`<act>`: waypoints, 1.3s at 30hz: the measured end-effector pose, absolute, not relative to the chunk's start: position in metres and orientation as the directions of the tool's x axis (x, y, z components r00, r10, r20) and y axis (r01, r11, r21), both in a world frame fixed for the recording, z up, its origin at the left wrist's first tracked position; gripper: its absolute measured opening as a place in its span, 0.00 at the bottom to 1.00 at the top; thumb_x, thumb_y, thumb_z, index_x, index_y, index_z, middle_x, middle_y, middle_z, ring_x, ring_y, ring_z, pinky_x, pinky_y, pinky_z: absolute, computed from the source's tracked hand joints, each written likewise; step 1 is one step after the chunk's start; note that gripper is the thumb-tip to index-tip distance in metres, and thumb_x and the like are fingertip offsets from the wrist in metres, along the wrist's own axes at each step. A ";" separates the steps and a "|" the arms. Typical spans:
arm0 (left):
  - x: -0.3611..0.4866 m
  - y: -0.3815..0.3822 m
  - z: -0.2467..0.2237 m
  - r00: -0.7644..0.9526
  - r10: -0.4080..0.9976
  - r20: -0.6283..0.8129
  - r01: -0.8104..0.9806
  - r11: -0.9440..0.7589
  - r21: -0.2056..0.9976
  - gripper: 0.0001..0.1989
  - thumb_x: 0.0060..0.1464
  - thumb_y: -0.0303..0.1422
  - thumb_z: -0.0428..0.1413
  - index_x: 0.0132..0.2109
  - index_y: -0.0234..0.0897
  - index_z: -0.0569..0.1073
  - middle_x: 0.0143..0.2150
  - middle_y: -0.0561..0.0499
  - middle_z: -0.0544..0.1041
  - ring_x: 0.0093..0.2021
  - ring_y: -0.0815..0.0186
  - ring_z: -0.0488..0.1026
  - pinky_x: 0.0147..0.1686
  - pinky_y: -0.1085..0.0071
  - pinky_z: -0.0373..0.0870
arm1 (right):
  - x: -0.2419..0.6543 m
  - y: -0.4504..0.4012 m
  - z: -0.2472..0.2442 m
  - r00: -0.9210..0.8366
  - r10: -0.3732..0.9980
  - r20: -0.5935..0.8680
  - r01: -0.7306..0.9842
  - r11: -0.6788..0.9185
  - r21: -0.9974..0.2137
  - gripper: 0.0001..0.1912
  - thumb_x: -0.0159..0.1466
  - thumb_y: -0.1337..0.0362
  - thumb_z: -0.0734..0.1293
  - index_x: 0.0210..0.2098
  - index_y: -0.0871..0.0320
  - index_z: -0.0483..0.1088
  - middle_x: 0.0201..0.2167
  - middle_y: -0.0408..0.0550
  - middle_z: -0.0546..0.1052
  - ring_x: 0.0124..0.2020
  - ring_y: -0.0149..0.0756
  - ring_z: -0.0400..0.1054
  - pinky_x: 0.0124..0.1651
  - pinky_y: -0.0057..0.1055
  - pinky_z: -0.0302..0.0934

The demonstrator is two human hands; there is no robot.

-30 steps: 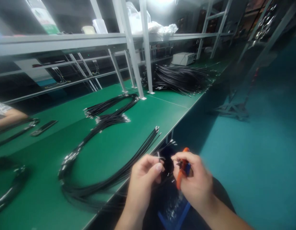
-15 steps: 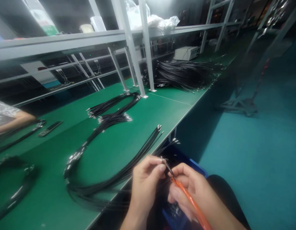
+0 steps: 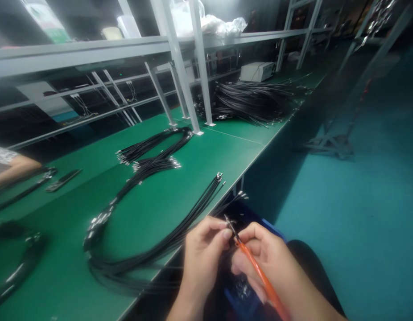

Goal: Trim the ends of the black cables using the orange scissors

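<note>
At the table's front edge, my left hand [image 3: 204,249] is closed in a pinch on the end of a black cable, mostly hidden by the fingers. Slim orange-handled pliers [image 3: 255,265] lie in my right hand [image 3: 268,254], its fingers wrapped round the handles. Their dark narrow tip touches or almost touches the pinched end by my left fingertips. A bundle of black cables [image 3: 173,234] with metal ends curves over the green table, its loose ends just left of and beyond my hands. A few more cable ends [image 3: 241,195] stick out past the edge.
Below my hands stands a blue bin [image 3: 238,303] with small shiny bits in it. Coiled cables [image 3: 19,267] lie at left, near a dark phone-like object [image 3: 64,180] and another person's arm [image 3: 21,165]. Shelf posts [image 3: 181,71] and a large cable pile [image 3: 253,100] stand farther back.
The view has shifted slightly, so the table and shelves sit a little further left and up. Both hands keep their hold, and the pliers' tip stays at the left fingertips.
</note>
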State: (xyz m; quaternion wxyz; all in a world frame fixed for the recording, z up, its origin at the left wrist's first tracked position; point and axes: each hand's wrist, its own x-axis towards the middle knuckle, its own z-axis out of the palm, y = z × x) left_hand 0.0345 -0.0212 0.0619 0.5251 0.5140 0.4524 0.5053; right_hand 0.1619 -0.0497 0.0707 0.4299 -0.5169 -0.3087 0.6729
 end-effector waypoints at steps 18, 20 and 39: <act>0.038 -0.019 0.054 0.047 0.992 0.120 -0.033 -0.119 0.992 0.01 0.51 0.28 0.59 0.31 0.36 0.75 0.28 0.53 0.74 0.27 0.70 0.70 0.27 0.75 0.67 | 0.173 -0.057 0.058 -0.130 0.915 -0.382 -0.181 -0.400 -0.898 0.10 0.51 0.72 0.71 0.26 0.57 0.65 0.17 0.37 0.70 0.18 0.27 0.62 0.22 0.22 0.53; 0.038 -0.019 0.054 0.059 0.990 0.127 -0.012 -0.126 0.992 0.02 0.51 0.27 0.59 0.30 0.36 0.74 0.28 0.53 0.74 0.27 0.70 0.69 0.27 0.75 0.67 | 0.172 -0.055 0.061 -0.116 0.916 -0.383 -0.179 -0.398 -0.900 0.09 0.51 0.71 0.71 0.26 0.57 0.65 0.17 0.37 0.71 0.19 0.27 0.63 0.22 0.23 0.54; 0.038 -0.017 0.051 0.049 0.975 0.218 0.172 -0.223 0.959 0.02 0.52 0.28 0.58 0.31 0.37 0.74 0.29 0.54 0.74 0.29 0.69 0.70 0.30 0.74 0.67 | 0.178 -0.059 0.061 -0.056 0.924 -0.379 -0.070 -0.382 -0.921 0.09 0.53 0.70 0.69 0.26 0.56 0.63 0.16 0.35 0.70 0.13 0.23 0.60 0.17 0.20 0.51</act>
